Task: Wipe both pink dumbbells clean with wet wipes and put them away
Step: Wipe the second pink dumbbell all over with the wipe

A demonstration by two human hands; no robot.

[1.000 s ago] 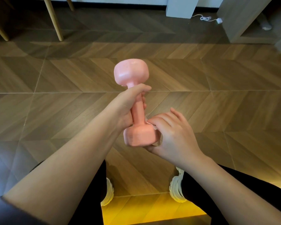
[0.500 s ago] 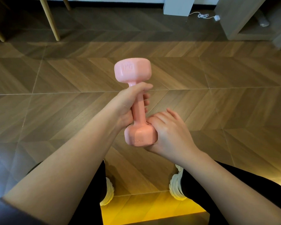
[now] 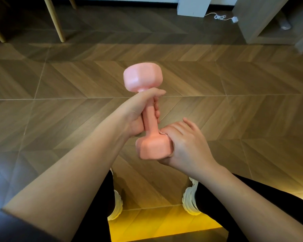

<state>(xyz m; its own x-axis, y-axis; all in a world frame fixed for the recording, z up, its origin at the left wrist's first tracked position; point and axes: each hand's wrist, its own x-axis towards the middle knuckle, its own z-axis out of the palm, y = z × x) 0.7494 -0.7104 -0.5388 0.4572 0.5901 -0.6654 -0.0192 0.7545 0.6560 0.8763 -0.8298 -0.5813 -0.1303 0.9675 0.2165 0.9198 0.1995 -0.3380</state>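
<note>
Left hand (image 3: 137, 110) grips the dumbbell (image 3: 149, 117) by its handle, fingers wrapped round the bar and thumb lying across the top just under the far head. Right hand (image 3: 185, 145) cups the near head from the right side, fingers curled over its upper edge and palm against its flank. A thin pale edge of a wipe (image 3: 162, 134) shows under those fingers; the rest of it is hidden.

The dumbbell is plain pink with a dull sheen: a slim round bar between two blocky, faceted heads with rounded corners. It is held in the air in front of the body, above the floor (image 3: 234, 102). Its long axis runs away from the person, tilted a little so that the far head sits higher and slightly left, and the near head lower and closer to the body.

Below the hands are dark trouser legs and two white shoes (image 3: 189, 201) on wood-pattern herringbone floor. Farther off stand pale wooden legs (image 3: 54, 20) at the left, a white cable (image 3: 220, 16) and a grey cabinet (image 3: 259, 18) at the right.
</note>
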